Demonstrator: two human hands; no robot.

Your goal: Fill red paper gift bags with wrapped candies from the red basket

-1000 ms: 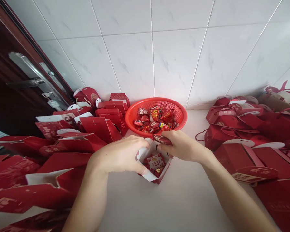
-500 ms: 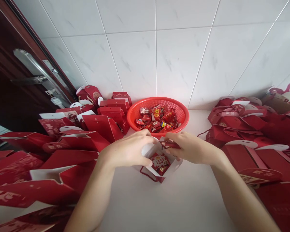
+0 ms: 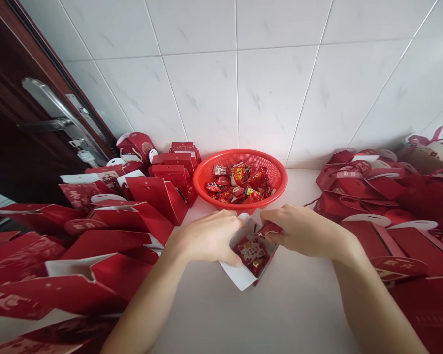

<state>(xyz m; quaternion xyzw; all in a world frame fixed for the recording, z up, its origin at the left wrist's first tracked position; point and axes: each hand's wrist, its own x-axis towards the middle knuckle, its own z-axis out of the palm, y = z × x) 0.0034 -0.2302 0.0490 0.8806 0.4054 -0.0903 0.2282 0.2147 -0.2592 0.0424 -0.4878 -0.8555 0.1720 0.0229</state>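
A small red gift box [image 3: 239, 276] with a white inside stands with its top open on the white surface between my hands. Several wrapped sweets [image 3: 251, 250] lie in it. My left hand [image 3: 208, 238] grips the box's left side, thumb over the edge and fingers on the far side. At the box's right edge, my right hand [image 3: 302, 230] pinches a red wrapped sweet [image 3: 268, 229] just above the opening. The right hand's lower fingers are partly hidden.
Behind the box, a red plastic basket [image 3: 239, 205] holds several wrapped sweets. Open red boxes [image 3: 123, 270] crowd the left, with a dark door [image 3: 7, 142] beyond. More red boxes [image 3: 372, 241], many folded shut, fill the right. A tiled wall [image 3: 203, 93] rises at the back.
The box has tipped and turned a little, and a white flap now folds out towards me. Both hands have shifted slightly nearer, the right one still holding the sweet.
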